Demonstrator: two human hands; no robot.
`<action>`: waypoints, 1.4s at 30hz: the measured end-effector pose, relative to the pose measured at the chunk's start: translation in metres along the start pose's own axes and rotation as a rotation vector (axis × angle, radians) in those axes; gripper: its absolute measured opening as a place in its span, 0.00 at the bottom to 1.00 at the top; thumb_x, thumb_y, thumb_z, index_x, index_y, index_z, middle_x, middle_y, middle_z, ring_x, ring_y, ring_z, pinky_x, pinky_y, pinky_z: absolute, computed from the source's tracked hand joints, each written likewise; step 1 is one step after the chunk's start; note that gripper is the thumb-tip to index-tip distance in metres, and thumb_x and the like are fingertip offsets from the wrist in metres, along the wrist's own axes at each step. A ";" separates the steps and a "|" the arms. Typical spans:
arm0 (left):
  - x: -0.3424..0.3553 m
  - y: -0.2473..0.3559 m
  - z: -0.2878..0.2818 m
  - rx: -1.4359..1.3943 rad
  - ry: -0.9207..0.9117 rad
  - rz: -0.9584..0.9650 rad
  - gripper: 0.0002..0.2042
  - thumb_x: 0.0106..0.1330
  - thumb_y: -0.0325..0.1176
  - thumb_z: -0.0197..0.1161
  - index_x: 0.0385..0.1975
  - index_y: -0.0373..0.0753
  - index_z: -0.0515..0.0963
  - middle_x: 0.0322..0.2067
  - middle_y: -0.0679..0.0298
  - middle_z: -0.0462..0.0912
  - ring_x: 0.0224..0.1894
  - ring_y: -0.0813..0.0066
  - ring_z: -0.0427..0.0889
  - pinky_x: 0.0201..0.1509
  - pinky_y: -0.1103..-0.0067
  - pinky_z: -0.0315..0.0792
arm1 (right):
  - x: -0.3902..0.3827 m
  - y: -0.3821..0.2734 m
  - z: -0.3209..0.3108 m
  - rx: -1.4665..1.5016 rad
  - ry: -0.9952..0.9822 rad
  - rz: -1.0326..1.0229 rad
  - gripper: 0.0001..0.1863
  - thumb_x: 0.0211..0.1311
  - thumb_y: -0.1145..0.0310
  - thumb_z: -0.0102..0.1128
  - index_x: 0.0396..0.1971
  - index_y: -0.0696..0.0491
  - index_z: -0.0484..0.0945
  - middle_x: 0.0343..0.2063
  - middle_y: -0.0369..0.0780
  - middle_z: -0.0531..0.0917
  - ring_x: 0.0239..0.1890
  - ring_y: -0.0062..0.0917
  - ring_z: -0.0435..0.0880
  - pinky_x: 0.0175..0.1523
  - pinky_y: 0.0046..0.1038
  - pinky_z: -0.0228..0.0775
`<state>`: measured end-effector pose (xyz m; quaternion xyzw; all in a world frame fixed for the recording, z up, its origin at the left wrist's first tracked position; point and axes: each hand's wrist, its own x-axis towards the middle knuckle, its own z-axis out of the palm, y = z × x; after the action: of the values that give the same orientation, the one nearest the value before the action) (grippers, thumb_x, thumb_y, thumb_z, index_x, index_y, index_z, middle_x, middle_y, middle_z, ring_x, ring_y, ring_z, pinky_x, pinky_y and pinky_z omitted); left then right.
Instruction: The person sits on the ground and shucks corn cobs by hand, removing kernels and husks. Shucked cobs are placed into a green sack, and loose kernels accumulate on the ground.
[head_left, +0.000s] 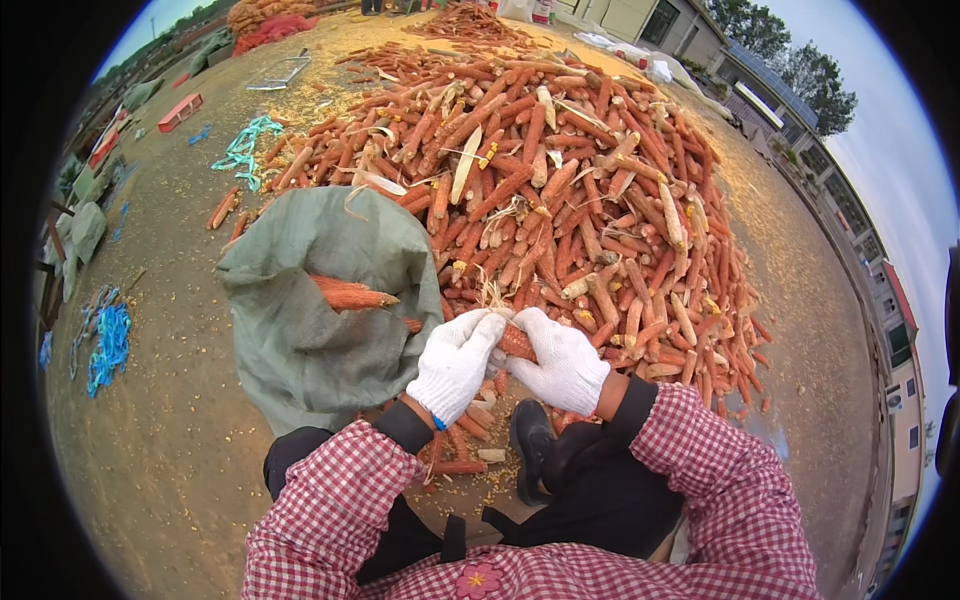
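My left hand (455, 365) and my right hand (555, 365), in white knit gloves, are closed around a reddish corn cob (516, 340) with pale husk strands at its upper end. The hands are close together in front of me. Behind them spreads a big heap of shelled red cobs (560, 200), with some pale husks and bits of yellow among them. Just left of my hands an open grey-green woven sack (285, 350) slumps on the ground, with a few cobs inside.
Loose cobs lie by my black shoe (530, 450). Turquoise straps (240, 150) and blue straps (108, 340) lie at left, with a small red box (180, 112) farther back. Scattered yellow kernels (350, 30), piled sacks (265, 22) and buildings (665, 20) are beyond.
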<state>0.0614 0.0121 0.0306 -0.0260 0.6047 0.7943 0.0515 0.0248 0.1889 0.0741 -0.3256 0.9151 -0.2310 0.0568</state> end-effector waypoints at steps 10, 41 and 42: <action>0.006 0.004 -0.037 0.921 -0.225 -0.160 0.22 0.69 0.45 0.61 0.59 0.43 0.75 0.46 0.50 0.83 0.48 0.56 0.84 0.54 0.66 0.76 | 0.009 -0.009 -0.003 -0.383 -0.312 -0.056 0.20 0.60 0.59 0.61 0.49 0.53 0.72 0.39 0.50 0.82 0.40 0.47 0.85 0.46 0.44 0.78; -0.085 0.115 -0.191 1.783 -0.046 -0.045 0.08 0.59 0.32 0.58 0.32 0.45 0.84 0.25 0.55 0.85 0.31 0.53 0.87 0.36 0.61 0.77 | 0.251 -0.007 0.195 -0.123 -0.224 0.218 0.25 0.60 0.73 0.57 0.60 0.52 0.74 0.63 0.50 0.73 0.63 0.47 0.75 0.66 0.37 0.69; -0.089 0.116 -0.195 1.787 -0.042 -0.052 0.07 0.58 0.32 0.58 0.32 0.44 0.84 0.25 0.55 0.85 0.32 0.53 0.87 0.36 0.61 0.77 | 0.249 0.000 0.197 -0.230 -0.204 0.228 0.25 0.61 0.75 0.56 0.60 0.52 0.74 0.65 0.49 0.71 0.64 0.47 0.74 0.67 0.38 0.69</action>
<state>0.1321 -0.2108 0.0991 0.0246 0.9960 0.0254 0.0817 -0.1198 -0.0423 -0.0892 -0.2461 0.9558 -0.0828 0.1376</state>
